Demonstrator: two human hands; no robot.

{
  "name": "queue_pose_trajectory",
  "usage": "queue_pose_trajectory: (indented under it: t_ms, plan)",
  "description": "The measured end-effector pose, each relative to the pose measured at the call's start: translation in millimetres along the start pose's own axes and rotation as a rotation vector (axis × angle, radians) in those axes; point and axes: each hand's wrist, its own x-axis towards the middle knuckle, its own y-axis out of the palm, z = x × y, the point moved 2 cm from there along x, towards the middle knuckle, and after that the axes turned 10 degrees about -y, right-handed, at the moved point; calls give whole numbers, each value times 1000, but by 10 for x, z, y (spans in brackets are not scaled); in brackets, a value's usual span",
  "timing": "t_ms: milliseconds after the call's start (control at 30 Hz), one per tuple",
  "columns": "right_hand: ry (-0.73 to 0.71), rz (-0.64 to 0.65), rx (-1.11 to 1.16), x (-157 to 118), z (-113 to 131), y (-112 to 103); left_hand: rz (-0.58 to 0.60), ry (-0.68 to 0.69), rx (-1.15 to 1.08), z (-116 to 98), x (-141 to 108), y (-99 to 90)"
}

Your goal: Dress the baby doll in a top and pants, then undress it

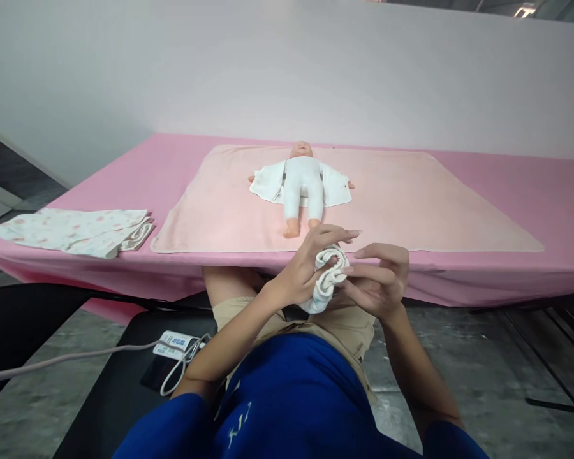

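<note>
A small white piece of baby clothing (324,290), gathered into folds, is held up over my lap at the table's front edge. Its exact kind I cannot make out. My left hand (302,271) grips it from the left, with some fingers stretched over its top. From the right, my right hand (380,277) pinches its folded edge with thumb and fingertips. Beyond my hands a baby doll (303,182) lies on its back, feet toward me and arms spread. White leggings cover its body and legs, and an opened white top (337,188) is on its arms.
A pale pink blanket (411,210) lies under the doll on a pink-covered table (516,185). Folded patterned cloth (76,229) rests at the left front corner. On a black chair (119,382) beside me lie a white device (175,343) and a cable (100,350).
</note>
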Motion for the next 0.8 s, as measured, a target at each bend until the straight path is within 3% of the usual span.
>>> queue_pose_trajectory:
  t_ms: [167,367,600,800]
  plan:
    - [49,14,95,-73,-65,72,-68,28,187,-159,91,-94]
    - [141,118,115,-153,-44,102,-117,22,163,-147,65,-63]
    - [256,27,21,-211,68,185,-117,13,198,-171,86,-46]
    - [196,-21,-36,-255,54,99,-81,-72,187,-168,43,-92]
